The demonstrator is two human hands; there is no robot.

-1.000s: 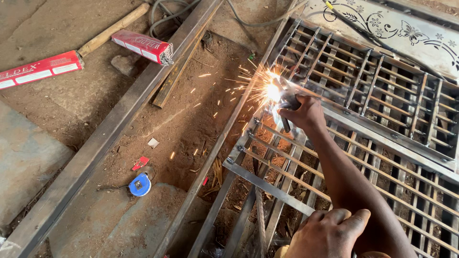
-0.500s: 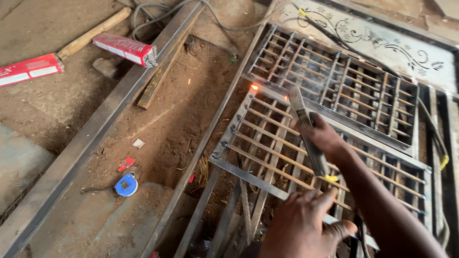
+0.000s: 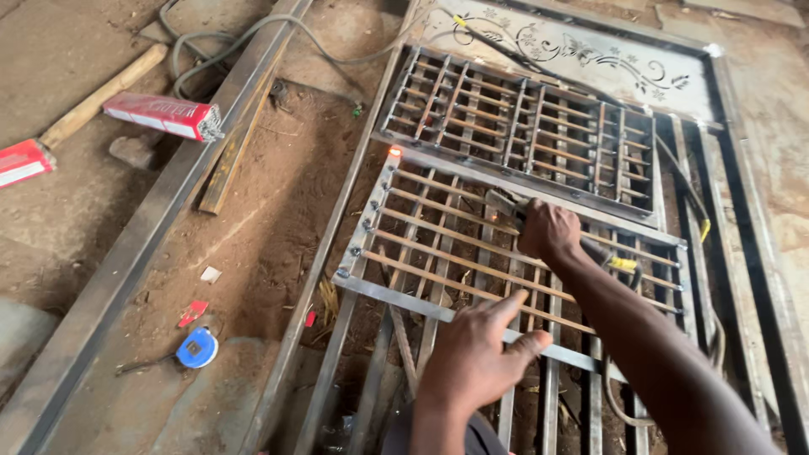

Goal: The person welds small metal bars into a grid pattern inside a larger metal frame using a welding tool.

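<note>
Steel bars, rusty and grey, make up the gate grille (image 3: 438, 253) lying flat on the dirt floor (image 3: 270, 211), and the person crouches over its lower panel. From the head camera, the right hand (image 3: 548, 232) is clenched around a welding electrode holder (image 3: 506, 205), resting on the horizontal bars near the panel's upper rail; a yellow-tipped cable (image 3: 624, 264) trails just behind the wrist. An orange glowing weld spot (image 3: 393, 152) sits at the panel's top left corner, well apart from that hand. The left hand (image 3: 476, 358) hovers lower down with fingers (image 3: 527, 344) loosely spread and holding nothing, over the bottom rail. Beyond lies a second barred panel (image 3: 522, 135) and a sheet with a floral scroll pattern (image 3: 573, 50). Off to the left, a long steel channel (image 3: 143, 244) runs diagonally; beside it lie a red box of welding rods (image 3: 164, 115), a wooden handle (image 3: 105, 94) and, nearer, a blue tape measure (image 3: 195, 348).
</note>
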